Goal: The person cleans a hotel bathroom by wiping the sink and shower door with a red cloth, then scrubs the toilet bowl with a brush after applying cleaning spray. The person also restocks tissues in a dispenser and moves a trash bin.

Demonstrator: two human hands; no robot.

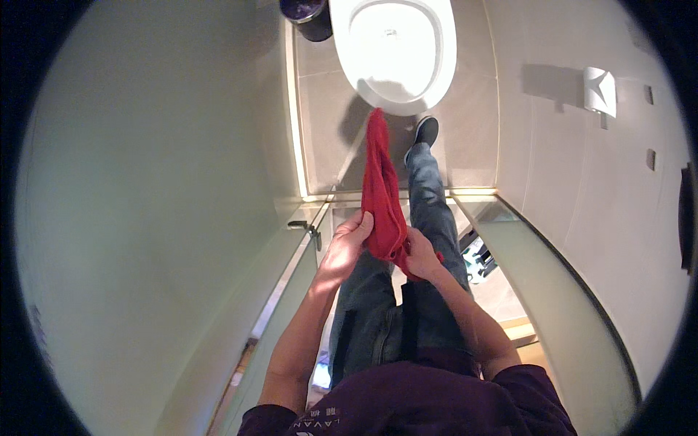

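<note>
A red cloth hangs in a long folded strip between my hands, its narrow far end overlapping the front rim of a white toilet bowl in the picture; whether it touches cannot be told. My left hand, at the picture's left, pinches the cloth's left edge with the thumb on top. On the other side, my right hand grips the bunched near end, its fingers partly hidden by the fabric.
A dark bin stands left of the toilet. Toilet paper hangs on the right wall. Glass door panels flank the doorway, with a metal handle at left. One dark shoe is on the tiled floor near the bowl.
</note>
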